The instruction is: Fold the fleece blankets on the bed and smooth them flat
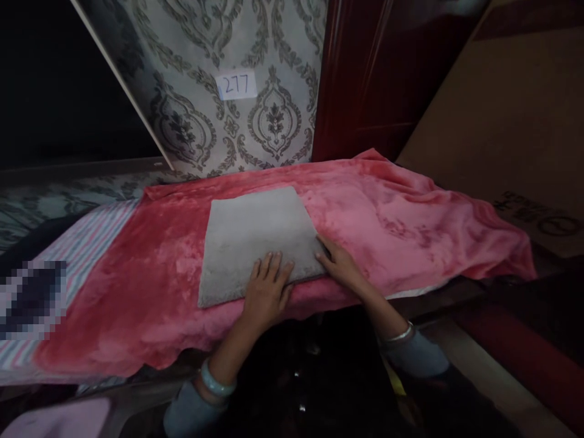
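A flat grey piece of soft cloth [253,228], roughly rectangular like a mat or a folded towel, lies on a pink and red plush blanket [360,213]. My left hand [266,289] rests palm down on its near edge, the fingers slightly spread over the top. At the near right corner, my right hand [337,261] touches the side edge with fingers stretched out and apart. Neither hand lifts the cloth, and whether it has layers underneath is hidden.
Striped fabric [98,234] shows beyond the blanket's left side. A dark screen [77,91] stands at the back left, patterned wallpaper [274,36] with a "277" paper label [236,84] behind. A large cardboard box [515,121] borders the right. Something pink [64,420] is at lower left.
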Demonstrator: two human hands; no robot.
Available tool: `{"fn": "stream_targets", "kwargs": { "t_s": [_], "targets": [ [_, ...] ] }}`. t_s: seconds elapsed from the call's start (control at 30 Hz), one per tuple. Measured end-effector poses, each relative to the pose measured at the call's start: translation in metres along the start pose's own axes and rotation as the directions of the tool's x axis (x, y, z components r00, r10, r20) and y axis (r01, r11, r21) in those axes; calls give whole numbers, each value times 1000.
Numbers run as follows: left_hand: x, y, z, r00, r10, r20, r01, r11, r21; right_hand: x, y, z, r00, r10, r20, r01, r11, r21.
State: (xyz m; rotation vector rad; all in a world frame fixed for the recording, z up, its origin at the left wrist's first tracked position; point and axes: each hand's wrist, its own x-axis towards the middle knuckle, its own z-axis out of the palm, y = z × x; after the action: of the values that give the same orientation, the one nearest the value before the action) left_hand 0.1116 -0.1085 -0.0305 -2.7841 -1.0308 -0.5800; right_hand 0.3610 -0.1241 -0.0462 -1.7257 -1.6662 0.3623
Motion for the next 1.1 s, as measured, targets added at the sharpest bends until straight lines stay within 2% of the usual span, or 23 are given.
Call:
{"fn": "stream_targets", "kwargs": {
  "t_s": [0.1,0.17,0.37,0.47,0.57,0.67,0.8,0.9,1.0,1.1],
  "targets": [
    [-11,-12,-11,998,45,44,-45,999,-3,-18,-6,0,996,83,-41,-77,988,134],
    [-25,-26,-20,998,31,54,-32,1000,1,-25,-8,0,992,113,-55,-100,975,200],
    [-68,-74,-40,990,-134,34,132,989,70,-28,-7,1,985,164,-46,-131,904,408],
    [-73,-82,-42,987,-159,35,156,985,73,-29,-9,1,979,202,-34,-159,856,491],
    [-65,-75,-38,994,-92,53,89,994,67,-32,-12,-1,970,240,31,-214,793,571],
    [-51,-65,-32,998,20,56,-22,999,37,-39,-19,-1,942,325,87,-289,648,705],
    [-36,-58,-25,989,130,68,-130,991,-3,-49,-40,5,891,433,139,-294,315,902],
    [-31,-59,-19,983,165,79,-163,986,-31,-54,-59,13,856,480,192,-267,94,959],
    [-33,-63,-14,974,218,53,-217,976,-24,-55,-79,21,835,498,233,-257,-21,966],
    [-36,-66,-11,964,265,-27,-265,964,-19,-55,-95,31,823,483,299,-298,-82,951]
  ]
}}
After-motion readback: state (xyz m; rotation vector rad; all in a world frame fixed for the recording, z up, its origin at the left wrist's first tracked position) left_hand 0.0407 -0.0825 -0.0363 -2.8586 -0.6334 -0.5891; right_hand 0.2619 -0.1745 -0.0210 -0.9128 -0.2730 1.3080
